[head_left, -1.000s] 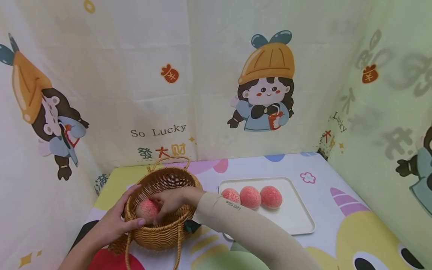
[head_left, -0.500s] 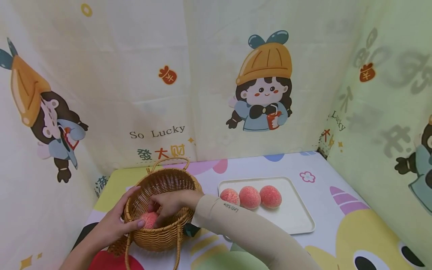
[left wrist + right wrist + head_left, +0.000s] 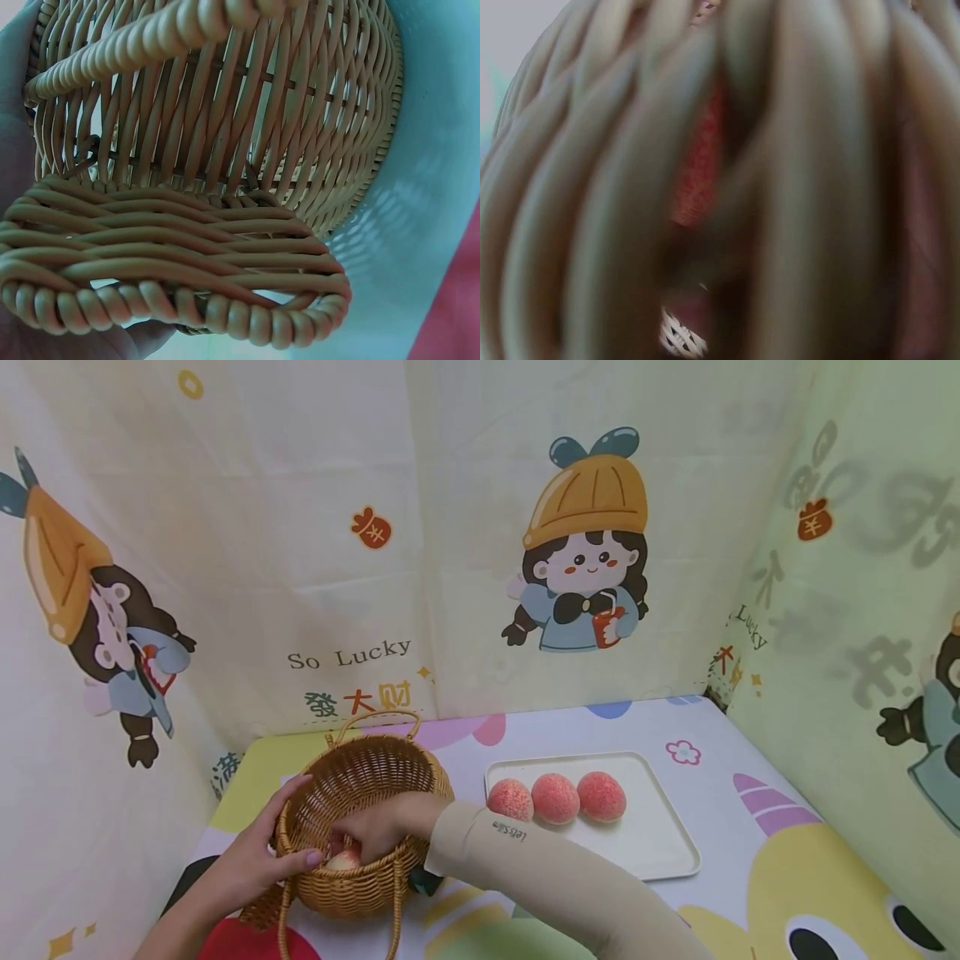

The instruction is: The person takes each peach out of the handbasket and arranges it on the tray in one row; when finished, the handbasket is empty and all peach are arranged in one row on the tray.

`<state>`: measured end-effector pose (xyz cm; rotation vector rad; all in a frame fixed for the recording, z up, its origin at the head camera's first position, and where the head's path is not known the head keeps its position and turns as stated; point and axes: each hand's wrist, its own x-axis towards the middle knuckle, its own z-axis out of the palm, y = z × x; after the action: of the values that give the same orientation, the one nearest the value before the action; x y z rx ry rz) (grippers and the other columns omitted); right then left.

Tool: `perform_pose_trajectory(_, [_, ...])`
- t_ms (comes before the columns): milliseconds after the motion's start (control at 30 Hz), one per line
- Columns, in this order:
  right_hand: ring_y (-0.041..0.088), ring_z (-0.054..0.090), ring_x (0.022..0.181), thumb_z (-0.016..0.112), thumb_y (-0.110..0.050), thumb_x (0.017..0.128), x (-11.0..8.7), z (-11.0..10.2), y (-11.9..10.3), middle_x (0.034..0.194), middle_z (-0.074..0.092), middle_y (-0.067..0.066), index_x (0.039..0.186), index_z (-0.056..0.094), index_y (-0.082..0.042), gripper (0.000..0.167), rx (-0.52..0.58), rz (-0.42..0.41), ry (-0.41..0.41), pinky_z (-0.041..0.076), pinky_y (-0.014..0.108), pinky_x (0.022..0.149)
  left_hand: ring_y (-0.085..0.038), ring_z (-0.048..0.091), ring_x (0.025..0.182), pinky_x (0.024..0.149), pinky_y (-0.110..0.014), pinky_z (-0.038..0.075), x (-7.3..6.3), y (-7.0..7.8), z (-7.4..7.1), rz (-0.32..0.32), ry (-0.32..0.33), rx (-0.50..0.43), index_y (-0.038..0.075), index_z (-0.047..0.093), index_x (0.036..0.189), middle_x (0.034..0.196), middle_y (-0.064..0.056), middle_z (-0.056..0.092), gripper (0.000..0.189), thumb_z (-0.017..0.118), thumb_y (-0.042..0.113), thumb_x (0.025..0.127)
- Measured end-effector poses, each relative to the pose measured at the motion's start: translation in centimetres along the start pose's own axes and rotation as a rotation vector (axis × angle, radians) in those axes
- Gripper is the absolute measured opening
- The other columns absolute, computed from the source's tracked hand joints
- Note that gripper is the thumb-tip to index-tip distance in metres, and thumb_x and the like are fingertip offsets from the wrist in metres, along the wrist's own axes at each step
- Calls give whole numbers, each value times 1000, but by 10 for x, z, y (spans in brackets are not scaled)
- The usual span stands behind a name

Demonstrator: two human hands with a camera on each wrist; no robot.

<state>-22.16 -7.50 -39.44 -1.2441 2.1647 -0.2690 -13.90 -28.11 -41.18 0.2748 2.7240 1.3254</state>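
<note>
A brown wicker basket (image 3: 348,893) with looped handles stands at the left of the table, its mouth tipped toward the head camera. My left hand (image 3: 251,852) grips its left side, the thumb lying over the rim. Deep inside the basket my right hand (image 3: 375,831) holds a peach (image 3: 343,860), whose pale end shows between the fingers and the front rim. Through blurred wicker in the right wrist view, a red speckled patch of the peach (image 3: 699,169) is visible. In the left wrist view, the basket's woven flap (image 3: 172,255) hides most of the left hand.
Right of the basket lies a white rectangular tray (image 3: 652,839) with three pink peaches (image 3: 556,799) in a row; my right sleeve (image 3: 540,868) passes over its near left part. Printed cloth walls (image 3: 465,568) enclose the table at the back and sides.
My right hand has moved lower into the basket with the peach, which has sunk and now shows its pale end. The left hand keeps its place on the rim.
</note>
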Motion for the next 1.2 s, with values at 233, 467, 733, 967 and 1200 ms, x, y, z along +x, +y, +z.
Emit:
perform_pose_trajectory(233, [3,56,87,78,-23,83,-1,-1,1,96,58,-14,114,62,-23,35,-59,56,129,44,15,73,-62,39,129,77,-56,58,0,-2,1,-28,-13,-10,32,10,162,162,-29,11,98,77,32,89])
perform_pose_trajectory(467, [1,50,91,91,-32,69,-14,-12,8,103,54,-13,124,60,-27,63,76,46,385,46,16,70,-62,40,129,81,-60,56,-1,-2,2,-23,-12,12,30,11,162,161,-30,12,97,76,32,90])
perform_pose_trajectory(733, [3,58,96,90,-17,72,-41,-33,20,117,56,-9,135,54,-19,73,412,-93,601,51,18,79,-61,41,129,84,-62,54,-2,0,1,-27,-4,31,31,10,162,160,-31,14,98,76,34,90])
perform_pose_trajectory(967, [13,62,103,90,-9,70,-79,-43,41,120,58,-1,131,55,-17,71,707,-192,712,56,28,85,-62,41,128,80,-60,57,-1,1,0,-45,-10,18,33,9,162,160,-30,14,100,77,34,89])
perform_pose_trajectory(1200, [25,63,111,81,1,77,-123,-40,70,130,60,11,145,53,-16,76,896,-244,759,57,41,89,-64,39,128,79,-59,57,0,1,-1,-48,-15,2,34,7,162,160,-30,13,101,77,35,89])
